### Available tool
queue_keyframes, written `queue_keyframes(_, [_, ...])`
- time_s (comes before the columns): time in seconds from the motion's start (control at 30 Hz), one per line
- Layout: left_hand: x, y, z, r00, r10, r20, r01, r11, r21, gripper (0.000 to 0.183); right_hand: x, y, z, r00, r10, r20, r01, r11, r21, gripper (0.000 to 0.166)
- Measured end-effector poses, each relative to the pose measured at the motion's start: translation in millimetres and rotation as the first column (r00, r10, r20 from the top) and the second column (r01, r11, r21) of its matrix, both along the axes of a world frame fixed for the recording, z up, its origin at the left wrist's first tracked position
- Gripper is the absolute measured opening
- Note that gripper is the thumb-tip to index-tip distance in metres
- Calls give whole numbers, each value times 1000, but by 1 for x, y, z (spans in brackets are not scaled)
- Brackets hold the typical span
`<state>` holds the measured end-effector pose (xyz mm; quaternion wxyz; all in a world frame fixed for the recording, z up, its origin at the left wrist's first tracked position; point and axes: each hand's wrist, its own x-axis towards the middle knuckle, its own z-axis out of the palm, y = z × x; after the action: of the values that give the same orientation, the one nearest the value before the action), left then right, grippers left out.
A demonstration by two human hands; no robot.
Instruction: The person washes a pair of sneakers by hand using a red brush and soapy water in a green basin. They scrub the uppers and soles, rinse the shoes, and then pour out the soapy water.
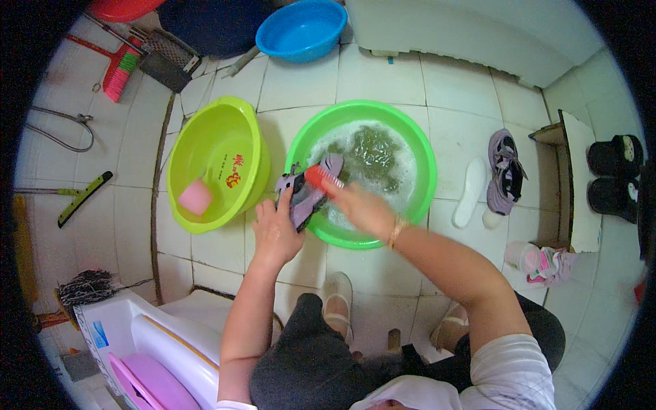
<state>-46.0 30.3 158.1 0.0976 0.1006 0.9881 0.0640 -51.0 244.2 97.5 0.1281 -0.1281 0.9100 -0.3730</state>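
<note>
My left hand (pixel 279 233) grips a purple and grey shoe (pixel 306 205) by its lower left end, over the left rim of a green plastic basin (pixel 429 179). Soapy, murky water (pixel 376 154) fills the lower part of that basin. In my right hand (pixel 366 210) is a red scrubbing brush (pixel 323 179) with pale bristles, held against the shoe; this hand is slightly blurred. A purple sneaker with dark laces (pixel 505 171) lies on the tiles to the right, beside a white insole (pixel 470 192).
A yellow-green basin (pixel 220 154) holding a pink scoop (pixel 196 197) stands left. Behind are a blue basin (pixel 302 31) and a red broom (pixel 120 66). Black slippers (pixel 612 177), a cardboard box (pixel 564 179) and a plastic tub (pixel 521 256) are right. A pink basin (pixel 154 382) sits lower left.
</note>
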Motion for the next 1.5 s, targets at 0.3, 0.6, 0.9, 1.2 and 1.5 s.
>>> queue_keyframes(0.3, [0,-3,-7,1000,13,20,-15,997,79,79,21,-9,-7,999,-20,-26,19,998,-52,41])
queue_keyframes(0.6, [-1,3,-6,999,-26,-31,28,998,62,77,6,1,-18,1000,7,12,-5,989,-146,47])
queue_keyframes(0.9, [4,11,0,994,-108,-25,110,992,64,72,-53,50,-96,992,-118,48,121,990,-66,46])
queue_keyframes(1.2, [-1,-34,-28,795,184,579,-589,3,808,83,-10,31,-40,662,-207,720,686,553,-472,60])
queue_keyframes(1.5, [18,-15,-42,432,-169,886,-849,-406,337,42,22,-9,7,981,-80,-179,38,973,-226,51])
